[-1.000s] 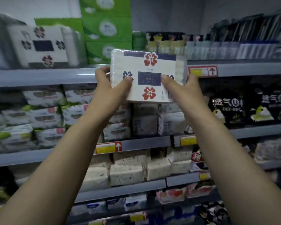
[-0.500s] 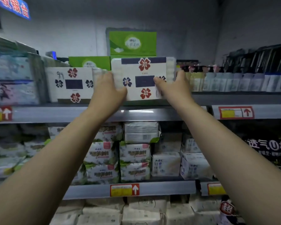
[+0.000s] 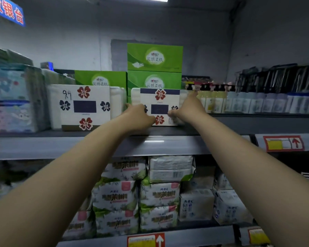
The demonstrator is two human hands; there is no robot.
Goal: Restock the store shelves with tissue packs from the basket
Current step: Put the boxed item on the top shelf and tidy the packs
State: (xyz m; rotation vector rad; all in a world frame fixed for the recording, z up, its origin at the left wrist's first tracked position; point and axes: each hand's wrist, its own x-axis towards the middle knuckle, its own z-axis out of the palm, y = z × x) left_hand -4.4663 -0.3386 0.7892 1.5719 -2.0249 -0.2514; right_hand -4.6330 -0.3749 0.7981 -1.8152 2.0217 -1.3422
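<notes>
Up high, the grey top shelf (image 3: 177, 146) carries the whole display, its front lip running across the view. Toward the shelf's back stands a stack of green tissue boxes (image 3: 154, 58), and a row of pump bottles (image 3: 214, 102) lines the right stretch. Near the front edge, left of centre, a shelved flower-print pack (image 3: 84, 107) sits upright with its label facing out, and it seems to set the pattern for the row.

Just beside it, across a narrow gap, the flower-print tissue pack (image 3: 160, 98) stands in front of the green boxes. Its base appears to be down on the shelf, and its face is turned outward to match its neighbour. The left hand (image 3: 138, 119) clasps its lower left end, thumb laid over the front. The right hand (image 3: 189, 109) clasps the right end, thumb on the face and forefinger stretched up the side. Holding it at both ends likely keeps the soft pack square for pushing back into line. Release looks close. The basket is out of view.
</notes>
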